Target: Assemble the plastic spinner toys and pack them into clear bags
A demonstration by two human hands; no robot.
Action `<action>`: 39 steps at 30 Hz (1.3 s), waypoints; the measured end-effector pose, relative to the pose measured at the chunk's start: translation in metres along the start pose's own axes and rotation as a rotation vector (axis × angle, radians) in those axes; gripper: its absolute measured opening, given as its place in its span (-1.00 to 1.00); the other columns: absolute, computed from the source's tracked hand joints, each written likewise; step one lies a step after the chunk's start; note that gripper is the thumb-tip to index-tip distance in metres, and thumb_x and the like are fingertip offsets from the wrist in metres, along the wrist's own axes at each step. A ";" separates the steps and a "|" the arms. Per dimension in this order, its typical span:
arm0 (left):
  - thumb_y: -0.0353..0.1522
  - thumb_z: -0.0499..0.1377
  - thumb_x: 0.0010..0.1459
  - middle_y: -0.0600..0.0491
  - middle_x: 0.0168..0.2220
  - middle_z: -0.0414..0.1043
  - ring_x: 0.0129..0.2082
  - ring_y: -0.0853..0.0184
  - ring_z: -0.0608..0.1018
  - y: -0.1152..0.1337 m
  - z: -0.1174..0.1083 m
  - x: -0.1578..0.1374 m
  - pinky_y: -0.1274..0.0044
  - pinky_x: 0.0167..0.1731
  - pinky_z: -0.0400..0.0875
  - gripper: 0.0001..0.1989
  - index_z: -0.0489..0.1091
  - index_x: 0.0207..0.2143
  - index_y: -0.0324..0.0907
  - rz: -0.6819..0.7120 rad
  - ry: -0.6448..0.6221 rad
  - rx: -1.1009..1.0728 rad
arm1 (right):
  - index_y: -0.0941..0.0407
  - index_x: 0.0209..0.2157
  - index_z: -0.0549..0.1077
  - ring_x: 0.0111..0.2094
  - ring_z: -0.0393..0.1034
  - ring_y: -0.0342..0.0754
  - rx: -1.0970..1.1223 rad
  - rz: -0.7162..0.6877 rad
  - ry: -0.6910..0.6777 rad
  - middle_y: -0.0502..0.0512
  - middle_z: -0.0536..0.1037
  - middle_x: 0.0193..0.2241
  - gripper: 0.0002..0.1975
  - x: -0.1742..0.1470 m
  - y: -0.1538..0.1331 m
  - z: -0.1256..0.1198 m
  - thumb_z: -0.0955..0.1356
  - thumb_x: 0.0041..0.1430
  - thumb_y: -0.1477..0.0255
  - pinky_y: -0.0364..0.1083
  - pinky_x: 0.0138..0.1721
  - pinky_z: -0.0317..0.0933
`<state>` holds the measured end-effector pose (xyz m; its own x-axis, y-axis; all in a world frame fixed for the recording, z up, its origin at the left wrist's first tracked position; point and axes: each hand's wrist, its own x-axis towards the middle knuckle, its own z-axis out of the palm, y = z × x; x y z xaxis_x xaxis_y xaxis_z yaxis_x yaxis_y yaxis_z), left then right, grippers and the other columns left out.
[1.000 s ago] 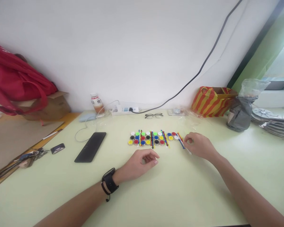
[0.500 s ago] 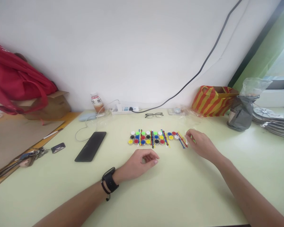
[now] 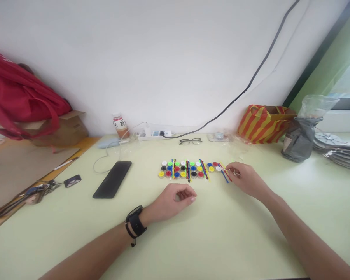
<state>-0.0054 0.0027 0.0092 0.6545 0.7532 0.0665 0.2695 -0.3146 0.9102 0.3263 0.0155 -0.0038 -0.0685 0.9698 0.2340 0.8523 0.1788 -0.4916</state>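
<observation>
My right hand (image 3: 243,175) is closed in a pinch at the right end of a row of small coloured pieces. A thin white plastic arrow (image 3: 228,168) sticks out from its fingertips. Just left of it, blue and red plastic arrows (image 3: 224,173) lie slanted on the table beside short round pieces with coloured tops (image 3: 211,169). More such round pieces (image 3: 183,168) stand in rows to the left, with bundles of arrows (image 3: 188,171) between them. My left hand (image 3: 172,200) rests on the table in front of these rows, fingers loosely curled, thumb apart, holding nothing.
On the pale green table (image 3: 175,245) lie a black phone (image 3: 112,180), keys (image 3: 36,194) and glasses (image 3: 190,141). Behind stand a bottle (image 3: 121,126) and a power strip (image 3: 154,134). A striped bag (image 3: 262,124) and a grey bag (image 3: 299,140) are at right.
My right hand has shifted slightly left, toward the slanted arrows, and the white arrow now shows at its fingertips. My left hand has stayed in place.
</observation>
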 end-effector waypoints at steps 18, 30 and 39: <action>-0.22 0.23 0.31 0.00 -0.25 0.57 -0.30 0.34 0.50 0.000 -0.001 0.000 0.52 -0.25 0.41 -0.78 0.55 -0.21 -0.19 -0.015 -0.019 0.029 | 0.06 -0.16 0.55 -0.24 0.52 0.04 -0.044 0.040 -0.007 0.13 0.64 -0.23 -0.76 0.001 -0.002 0.003 0.26 0.33 0.34 -0.05 -0.25 0.31; -0.21 0.26 0.28 -0.01 -0.19 0.56 -0.28 0.34 0.52 -0.004 0.001 0.000 0.49 -0.24 0.45 -0.76 0.52 -0.11 -0.17 0.004 0.003 0.043 | 0.07 -0.33 0.49 -0.38 0.41 -0.05 0.119 -0.100 -0.244 0.03 0.55 -0.40 -0.85 -0.013 -0.027 -0.007 0.28 0.23 0.49 -0.10 -0.32 0.26; -0.23 0.35 0.20 -0.03 -0.05 0.49 -0.04 0.22 0.50 -0.004 0.001 -0.002 0.43 -0.02 0.39 -0.78 0.56 -0.14 -0.10 0.130 -0.044 0.199 | 0.05 -0.24 0.56 -0.30 0.39 -0.06 0.472 -0.212 -0.497 0.07 0.56 -0.26 -0.82 -0.034 -0.085 0.008 0.31 0.38 0.36 -0.09 -0.24 0.28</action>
<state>-0.0072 0.0022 0.0050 0.7218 0.6742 0.1561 0.3118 -0.5183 0.7963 0.2519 -0.0313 0.0231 -0.5318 0.8468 0.0103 0.4870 0.3157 -0.8144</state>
